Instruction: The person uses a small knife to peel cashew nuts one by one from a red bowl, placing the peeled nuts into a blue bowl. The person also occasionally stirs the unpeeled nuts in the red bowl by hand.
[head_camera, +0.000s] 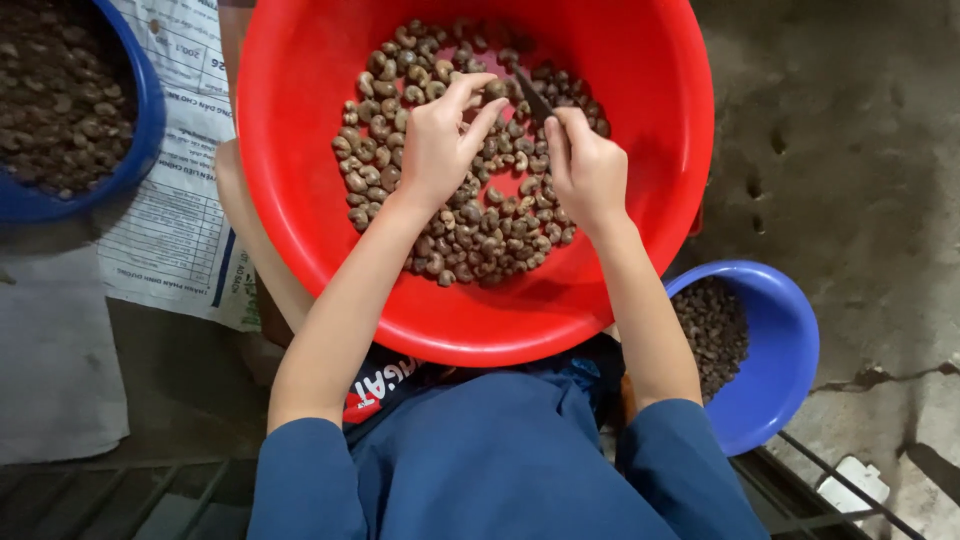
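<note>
A big red plastic basin (300, 150) rests on my lap, holding a pile of brown cashew nuts (460, 225) in their skins. Over the nuts, my left hand (440, 140) pinches one nut (494, 88) between thumb and fingertips. Right beside it, my right hand (585, 170) is closed round a small dark knife (533, 98), blade tip pointing at that nut. Both forearms reach in from the bottom, in blue sleeves.
A blue bowl (785, 340) with dark peelings sits at my right knee. Another blue bowl (135, 120) of brown bits stands at the top left on a printed white sack (170, 220). Rough concrete floor (850, 130) lies to the right; a metal grate (120, 495) is below.
</note>
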